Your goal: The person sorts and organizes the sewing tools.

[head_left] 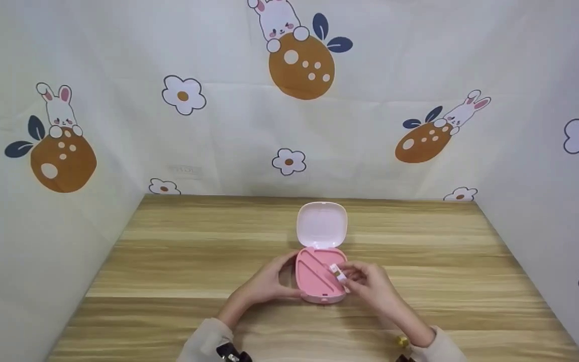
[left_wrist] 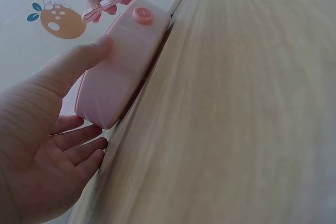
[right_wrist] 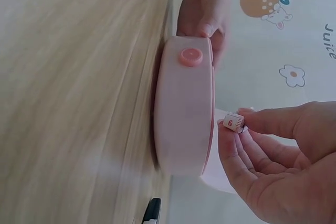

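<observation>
A pink case (head_left: 314,274) stands on the wooden table with its pale lid (head_left: 322,224) raised at the back. Diagonal grooves cross its inner tray. My left hand (head_left: 268,279) grips the case's left side, its thumb (left_wrist: 84,59) on the front edge and the fingers around toward the back. Over the right part of the tray, my right hand (head_left: 370,284) pinches a small folded tape measure (right_wrist: 233,123), white with red marks and a 6, between thumb and index finger. In the left wrist view the tape measure (left_wrist: 111,3) appears as a narrow flat bundle.
The wood-grain table (head_left: 184,226) is enclosed by pale cloth walls (head_left: 219,125) printed with rabbits, oranges and flowers. A round pink button (right_wrist: 190,56) sits on the case's front. A black-tipped object (right_wrist: 152,211), its kind unclear, shows at the bottom of the right wrist view.
</observation>
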Available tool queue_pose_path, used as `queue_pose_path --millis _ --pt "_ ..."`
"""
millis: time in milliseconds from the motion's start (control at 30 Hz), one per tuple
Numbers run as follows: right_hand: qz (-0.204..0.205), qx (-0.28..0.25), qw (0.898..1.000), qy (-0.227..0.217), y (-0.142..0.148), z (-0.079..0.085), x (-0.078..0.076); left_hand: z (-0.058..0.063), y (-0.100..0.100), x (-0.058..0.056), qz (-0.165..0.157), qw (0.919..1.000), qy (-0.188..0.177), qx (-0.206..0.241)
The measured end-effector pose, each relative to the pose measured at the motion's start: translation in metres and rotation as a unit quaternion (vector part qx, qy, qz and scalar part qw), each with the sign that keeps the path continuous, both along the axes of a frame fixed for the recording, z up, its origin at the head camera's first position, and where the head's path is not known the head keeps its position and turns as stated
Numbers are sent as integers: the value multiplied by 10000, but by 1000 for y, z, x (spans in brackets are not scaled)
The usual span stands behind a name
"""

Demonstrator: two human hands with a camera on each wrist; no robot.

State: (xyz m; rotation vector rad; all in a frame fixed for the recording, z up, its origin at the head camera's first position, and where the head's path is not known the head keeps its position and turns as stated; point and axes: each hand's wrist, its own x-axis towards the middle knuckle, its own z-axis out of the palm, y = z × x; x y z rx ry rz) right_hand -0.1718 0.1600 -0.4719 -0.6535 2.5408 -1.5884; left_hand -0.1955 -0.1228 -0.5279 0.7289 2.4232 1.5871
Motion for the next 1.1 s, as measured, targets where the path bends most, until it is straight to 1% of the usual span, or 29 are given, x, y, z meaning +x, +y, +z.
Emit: queue_pose_path --millis 233,433,667,833,1000,1100 --pt "-43 -6 10000 -20 -6 4 -4 1 0 0 26 10000 68 15" --pt "60 -6 9999 -133 -11 4 -7 1 0 0 74 10000 27 -32" --pt "148 118 9998 -28 -17 3 -11 0 0 -1 7 10000 10 13" --pt "257 207 9995 -2 -23 3 -13 -1 0 0 0 9999 103 -2" --pt "460 116 9988 -84 -28 2 -16 0 -1 0 77 9998 137 -126" --pt "537 86 9985 -61 -31 1 -18 0 0 0 85 9998 119 -158"
